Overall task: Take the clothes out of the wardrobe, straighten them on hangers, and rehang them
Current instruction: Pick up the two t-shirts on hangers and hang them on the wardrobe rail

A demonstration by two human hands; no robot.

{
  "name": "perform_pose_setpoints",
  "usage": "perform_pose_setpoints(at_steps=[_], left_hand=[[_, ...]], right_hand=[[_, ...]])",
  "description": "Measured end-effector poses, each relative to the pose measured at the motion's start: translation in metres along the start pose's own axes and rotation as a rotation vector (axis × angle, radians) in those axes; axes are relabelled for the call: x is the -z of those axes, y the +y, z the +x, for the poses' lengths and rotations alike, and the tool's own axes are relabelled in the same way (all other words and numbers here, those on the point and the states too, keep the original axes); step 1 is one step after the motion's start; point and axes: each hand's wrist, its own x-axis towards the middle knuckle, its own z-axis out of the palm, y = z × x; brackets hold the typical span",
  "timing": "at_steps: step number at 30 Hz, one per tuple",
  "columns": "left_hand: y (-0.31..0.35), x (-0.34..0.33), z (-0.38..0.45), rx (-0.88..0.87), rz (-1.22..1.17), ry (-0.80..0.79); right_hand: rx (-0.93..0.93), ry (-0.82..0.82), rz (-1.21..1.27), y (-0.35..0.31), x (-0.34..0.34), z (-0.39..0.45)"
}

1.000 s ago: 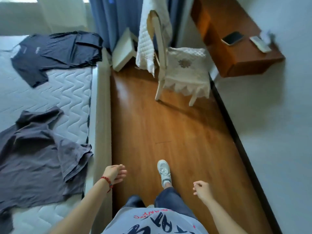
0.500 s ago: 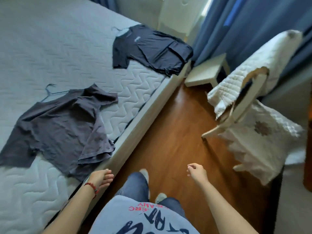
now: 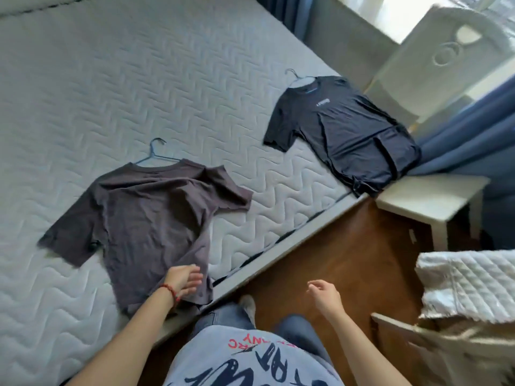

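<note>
Nearest: left hand (image 3: 184, 280), red cord at the wrist, hovers over the lower hem of the grey-brown T-shirt (image 3: 150, 218); fingers loosely curled, gripping nothing; whether they touch the cloth I cannot tell. Right hand (image 3: 324, 296) hangs over the wooden floor (image 3: 320, 246), fingers relaxed and slightly bent, empty.

Grey-brown T-shirt lies rumpled on the quilted mattress (image 3: 111, 79) near the bed edge, one sleeve folded over. A blue wire hanger (image 3: 154, 153) sits in its neck, hook pointing away.

Right foreground: white quilted cover (image 3: 468, 282) draped on a chair.

Farther: dark navy T-shirt (image 3: 345, 129) at the mattress corner, hem bunched, its own hanger hook (image 3: 295, 75) showing at the collar. Beside it, a white low table (image 3: 429, 196) and blue curtain (image 3: 473, 129).
</note>
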Motion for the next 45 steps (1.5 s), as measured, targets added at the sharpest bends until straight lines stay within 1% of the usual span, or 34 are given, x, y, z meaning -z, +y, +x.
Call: perform_pose_setpoints(at_steps=[5, 8, 12, 15, 19, 22, 24, 27, 30, 34, 36, 38, 41, 43, 45], left_hand=[[0.057, -0.007, 0.016, -0.050, -0.129, 0.078], [0.073, -0.008, 0.025, -0.036, -0.186, 0.145], [0.085, -0.003, 0.034, -0.011, -0.304, 0.249], [0.097, 0.006, 0.040, -0.013, -0.353, 0.302], [0.110, 0.020, 0.058, -0.008, -0.411, 0.346], [0.112, 0.033, 0.081, 0.003, -0.426, 0.364], [0.114, 0.042, 0.102, 0.007, -0.411, 0.386], [0.122, 0.058, 0.142, -0.006, -0.337, 0.422], [0.138, 0.076, 0.189, -0.070, -0.231, 0.465], [0.176, 0.104, 0.254, -0.239, -0.059, 0.541], [0.200, 0.118, 0.288, -0.341, 0.077, 0.574], [0.222, 0.130, 0.321, -0.410, 0.290, 0.641], [0.253, 0.138, 0.362, -0.531, 0.535, 0.690], [0.269, 0.141, 0.388, -0.580, 0.649, 0.711], [0.280, 0.145, 0.410, -0.576, 0.759, 0.730]], right_hand=[[0.026, -0.128, -0.031, -0.057, 0.003, 0.052], [0.079, -0.245, -0.092, -0.093, 0.003, 0.095], [0.192, -0.374, -0.200, -0.172, 0.001, 0.132], [0.287, -0.422, -0.256, -0.223, -0.011, 0.157], [0.360, -0.445, -0.306, -0.285, -0.039, 0.173], [0.419, -0.462, -0.334, -0.317, -0.066, 0.180], [0.411, -0.479, -0.323, -0.325, -0.086, 0.189], [0.372, -0.469, -0.338, -0.320, -0.114, 0.211], [0.292, -0.444, -0.322, -0.304, -0.132, 0.237], [0.283, -0.284, -0.376, -0.281, -0.139, 0.274], [0.265, -0.219, -0.373, -0.272, -0.139, 0.286], [0.271, -0.150, -0.360, -0.268, -0.137, 0.295], [0.270, -0.092, -0.278, -0.267, -0.139, 0.307], [0.292, -0.063, -0.254, -0.265, -0.144, 0.315], [0.323, -0.046, -0.251, -0.261, -0.152, 0.322]])
